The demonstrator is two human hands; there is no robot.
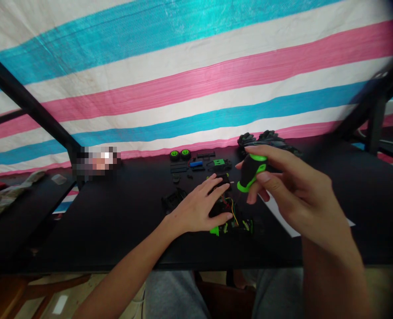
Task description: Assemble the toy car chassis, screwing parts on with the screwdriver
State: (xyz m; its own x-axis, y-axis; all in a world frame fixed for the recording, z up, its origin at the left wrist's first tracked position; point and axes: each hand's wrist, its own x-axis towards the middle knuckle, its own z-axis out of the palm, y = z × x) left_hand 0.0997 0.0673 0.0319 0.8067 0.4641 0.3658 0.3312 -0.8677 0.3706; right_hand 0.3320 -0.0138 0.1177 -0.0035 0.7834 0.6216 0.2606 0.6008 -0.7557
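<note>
My right hand (291, 190) is raised above the black table (116, 212) and closed round a black tool handle with green ends (251, 173), held upright between fingers and thumb. My left hand (201, 206) rests on a black and green toy car chassis (231, 219) with red and yellow wires showing; its fingers curl over the chassis and hold it down. The chassis lies near the table's front edge, just left of a white sheet of paper (279, 217).
At the back of the table lie two green-hubbed wheels (179, 154), several small black parts (179, 168), a blue piece (195, 164), a green and black part (219, 163) and a dark car body shell (266, 141). A striped tarp hangs behind. A black part (173, 199) lies left of my left hand.
</note>
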